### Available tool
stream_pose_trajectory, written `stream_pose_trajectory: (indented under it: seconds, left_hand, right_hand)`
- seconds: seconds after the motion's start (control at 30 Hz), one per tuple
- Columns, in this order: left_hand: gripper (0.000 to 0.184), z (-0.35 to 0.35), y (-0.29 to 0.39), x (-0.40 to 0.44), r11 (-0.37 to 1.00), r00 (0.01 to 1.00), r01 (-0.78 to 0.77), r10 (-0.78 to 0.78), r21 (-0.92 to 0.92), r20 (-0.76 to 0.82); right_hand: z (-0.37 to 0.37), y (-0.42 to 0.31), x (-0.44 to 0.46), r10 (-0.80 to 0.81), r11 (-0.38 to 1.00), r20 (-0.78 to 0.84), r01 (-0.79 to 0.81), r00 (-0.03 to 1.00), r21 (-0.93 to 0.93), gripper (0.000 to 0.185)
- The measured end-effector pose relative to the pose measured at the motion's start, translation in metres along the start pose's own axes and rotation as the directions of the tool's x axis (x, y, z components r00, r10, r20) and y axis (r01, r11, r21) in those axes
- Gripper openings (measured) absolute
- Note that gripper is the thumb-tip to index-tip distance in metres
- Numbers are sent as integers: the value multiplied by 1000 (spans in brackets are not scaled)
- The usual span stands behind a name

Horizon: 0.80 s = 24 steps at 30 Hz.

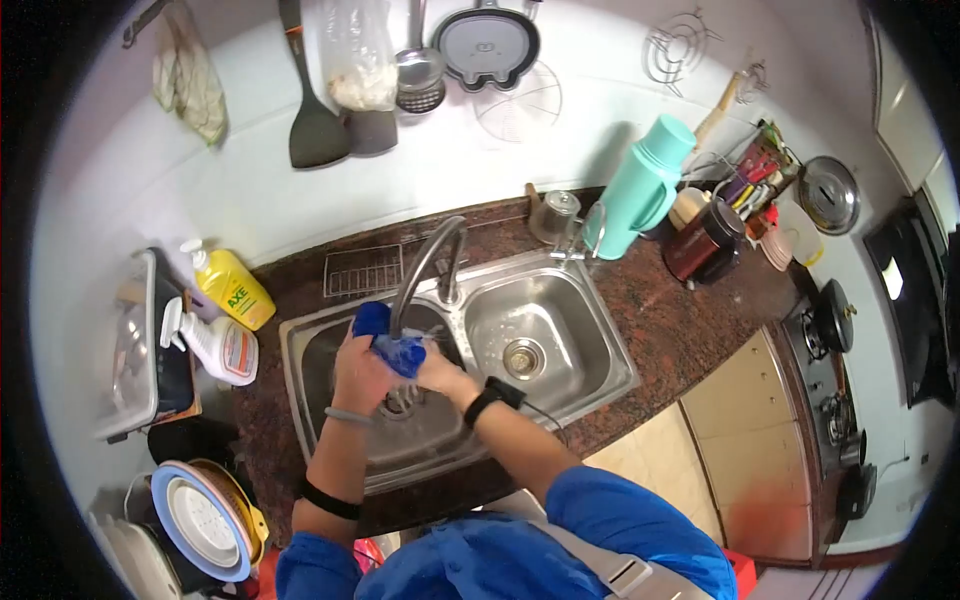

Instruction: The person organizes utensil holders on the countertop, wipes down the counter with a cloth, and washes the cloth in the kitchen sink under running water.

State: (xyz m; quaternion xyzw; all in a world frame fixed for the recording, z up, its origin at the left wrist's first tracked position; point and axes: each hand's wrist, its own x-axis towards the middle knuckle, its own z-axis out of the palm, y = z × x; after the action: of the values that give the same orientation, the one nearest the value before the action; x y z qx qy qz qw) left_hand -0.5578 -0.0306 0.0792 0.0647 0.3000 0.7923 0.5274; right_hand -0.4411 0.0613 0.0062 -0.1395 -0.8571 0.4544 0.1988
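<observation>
Over the left basin of the steel sink (290,355), both hands grip a wet blue cloth (405,355) beneath the curved faucet (425,255). Water splashes over the cloth's middle. My left hand (362,372) is closed on its left part, with some blue showing above the fingers. My right hand (440,370) is closed on its right end. Parts of the fingers on both hands are hidden by the cloth and the water. The drain of the left basin shows partly below the hands.
The right basin (540,315) has a round drain. On the left stand a yellow soap bottle (235,288) and a white spray bottle (215,345). A mint thermos (645,190) and a dark red kettle (705,242) stand on the right. A wire rack (362,272) lies behind the sink.
</observation>
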Motion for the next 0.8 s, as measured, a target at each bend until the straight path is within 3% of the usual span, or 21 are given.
stream_pose_trajectory:
  seconds: [0.03,0.07,0.13,0.2,0.23,0.27,0.33,0.4,0.47,0.5,0.53,0.57,0.6,0.67,0.7,0.77,0.8]
  left_hand:
    - [33,-7,5,0,1000,1000,-14,14,-2,-14]
    - [34,-17,9,-1,1000,999,-28,28,-2,-32]
    - [37,-38,20,-6,999,996,-52,52,-2,-70]
    - [41,-59,29,-15,997,992,-71,70,-10,-104]
    - [38,-70,33,-22,982,969,-18,64,190,-240]
    - [38,-63,31,-33,982,969,-24,68,185,-237]
    - [34,-29,19,-46,980,927,195,-174,31,-333]
    - [40,-73,-21,-23,978,965,138,-169,-158,-199]
    - [46,-110,-46,-7,946,982,97,-40,-308,186]
    - [35,-104,-48,-7,962,985,127,-92,-243,149]
    - [35,-98,-55,-3,960,982,134,-96,-245,162]
    - [28,-71,-57,-8,998,997,10,-14,-59,-81]
    - [25,-48,-58,-12,985,948,-76,120,155,-293]
    - [32,-27,-59,-13,967,942,-92,162,237,-295]
    - [33,-21,-59,-16,933,941,-99,201,346,-271]
    - [35,-56,-76,1,830,926,-195,332,522,-182]
    - [35,-52,-64,1,827,924,-204,340,524,-176]
  right_hand:
    - [13,0,11,225,881,58,-228,973,415,62]
    - [27,4,17,398,549,211,-416,893,725,56]
    - [43,19,16,445,374,230,-413,866,830,46]
    - [29,2,25,520,286,239,-431,820,856,48]
    - [21,-8,30,556,240,243,-433,795,869,50]
    - [2,-42,30,527,378,165,-404,834,833,49]
    - [-19,-90,20,477,568,156,-439,865,696,32]
    - [8,-57,6,378,715,190,-416,906,562,38]
    - [27,-48,-9,118,766,172,-200,978,612,42]
    - [20,-46,-7,123,778,156,-193,980,598,42]
    - [17,-45,-6,352,576,95,-296,931,762,39]
    - [15,-45,-6,563,321,91,-318,822,892,37]
    - [8,-44,0,685,261,43,-300,727,918,33]
    - [15,-26,15,778,373,-131,-284,614,883,44]
    - [12,-21,16,772,380,-140,-274,619,883,44]
    - [8,-18,18,589,41,167,-236,791,971,34]
    - [8,-23,20,581,46,164,-233,797,971,34]
